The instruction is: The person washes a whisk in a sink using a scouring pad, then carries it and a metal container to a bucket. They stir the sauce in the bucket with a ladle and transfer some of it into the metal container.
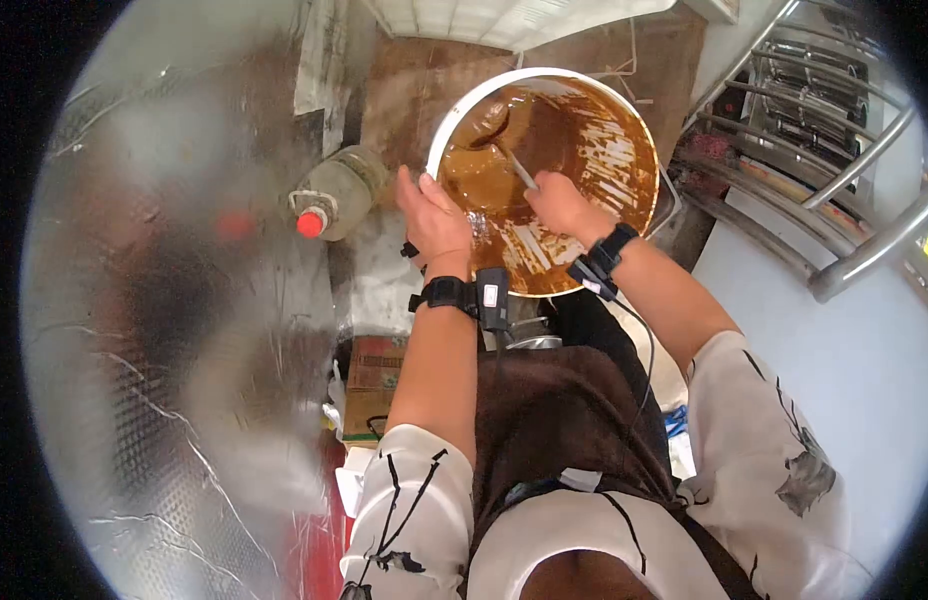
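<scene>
Seen from above: large round white plastic bucket (454, 112), inside coated with glossy brown sauce, a pool of it at the upper left of the bowl and scraped streaks down the right and lower walls. Left hand (431, 217) clamped on the near-left rim of the bucket, fingers (412, 192) curled over the edge. Right hand (558, 204) inside the bucket mouth, fingers clenched around the thin metal handle of a long spoon (517, 167), its dark bowl end dipped into the brown pool toward the upper left. Black strap with a small black sensor block (491, 297) on the left wrist, a similar black band (604, 258) on the right wrist with a thin cable trailing down along the forearm. White sleeves with black ink-like markings and a dark brown apron (564, 420) below the arms. Just left of the bucket, a clear plastic bottle with a red cap (336, 195) lying on its side, near but apart from the left hand. Further left, a wide crinkled silver foil sheet (164, 300) filling that side. At right, a bare steel tube rack (834, 180) on a pale floor. Under the bucket, a worn brown surface (414, 80), partly hidden.
</scene>
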Demonstrator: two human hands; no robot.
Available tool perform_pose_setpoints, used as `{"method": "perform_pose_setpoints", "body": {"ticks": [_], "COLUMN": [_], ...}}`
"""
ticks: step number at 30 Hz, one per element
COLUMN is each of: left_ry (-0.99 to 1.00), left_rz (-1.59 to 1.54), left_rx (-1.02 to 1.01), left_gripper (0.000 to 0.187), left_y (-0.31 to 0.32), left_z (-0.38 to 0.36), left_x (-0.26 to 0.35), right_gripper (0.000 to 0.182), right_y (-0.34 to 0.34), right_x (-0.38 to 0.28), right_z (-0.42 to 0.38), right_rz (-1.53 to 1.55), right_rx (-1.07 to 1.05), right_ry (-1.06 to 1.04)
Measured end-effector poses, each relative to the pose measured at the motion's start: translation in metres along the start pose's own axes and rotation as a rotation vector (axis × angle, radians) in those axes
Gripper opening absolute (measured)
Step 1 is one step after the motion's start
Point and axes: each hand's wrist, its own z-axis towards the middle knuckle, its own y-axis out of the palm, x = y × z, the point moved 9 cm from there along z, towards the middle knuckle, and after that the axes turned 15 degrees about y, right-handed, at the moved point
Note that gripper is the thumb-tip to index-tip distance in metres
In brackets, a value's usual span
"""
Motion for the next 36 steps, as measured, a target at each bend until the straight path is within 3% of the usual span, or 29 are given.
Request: {"method": "perform_pose_setpoints", "body": {"ticks": [3,14,19,27,36], "left_ry": [-0.01,0.031,0.068,0.079,0.157], "left_rz": [0.031,0.063,0.072,0.136,0.177], "left_rx": [-0.024,-0.083,-0.175,-0.318,-0.397], "left_gripper": [0.048,0.053,0.052,0.05,0.049], "left_y": [0.002,-0.008,-0.047,-0.078,-0.064], "left_z": [-0.002,-0.009,-0.055,-0.154,-0.174], "left_x": [-0.005,-0.006,0.016,0.045,0.086], "right_gripper": [0.023,0.019,0.025,0.025,0.021], "right_y": [-0.023,-0.044,-0.058,-0.087,-0.098], "right_x": [0.001,0.097,0.135,0.186,0.263], "right_z": [-0.038,-0.133,-0.185,-0.29,-0.397], "right_rz": [-0.029,0.077,0.35,0.349,0.491], "right_rx": [0.105,0.144,-0.013,-0.012,0.013], "right_ry": [-0.13,-0.141,-0.172,-0.19,-0.016]}}
